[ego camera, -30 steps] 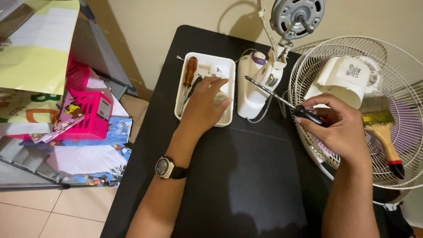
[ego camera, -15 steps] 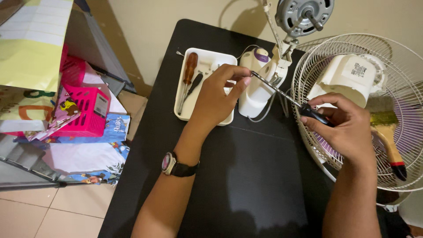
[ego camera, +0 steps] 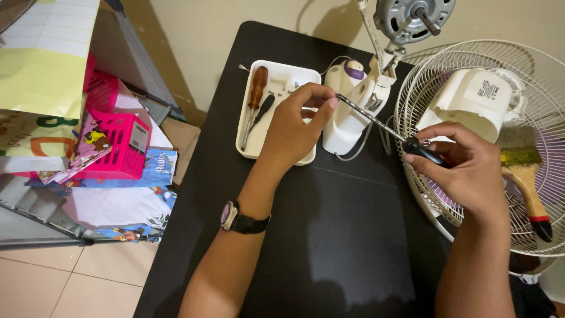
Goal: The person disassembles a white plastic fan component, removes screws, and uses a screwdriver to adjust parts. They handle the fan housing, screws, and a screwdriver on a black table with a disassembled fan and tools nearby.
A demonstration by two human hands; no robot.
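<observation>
Now I am pinching the screwdriver [ego camera: 376, 122] tip with my left hand [ego camera: 294, 126], right hand [ego camera: 465, 171] gripping its handle, keeping the shaft steady and level over the table [ego camera: 347, 235].

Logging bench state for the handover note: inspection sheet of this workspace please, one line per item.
Surface: black table, bare at the near end.
Job's things: black-handled screwdriver held over the table; white fan base with bare motor on top.
Clutter: white tray with a wooden-handled screwdriver and small parts; wire fan guard holding a white motor cover and a paintbrush.
Grippers: left hand pinches the shaft tip; right hand grips the handle.
Cables: thin white cord loops beside the base.
Surroundings: pink basket, papers, tiled floor.
</observation>
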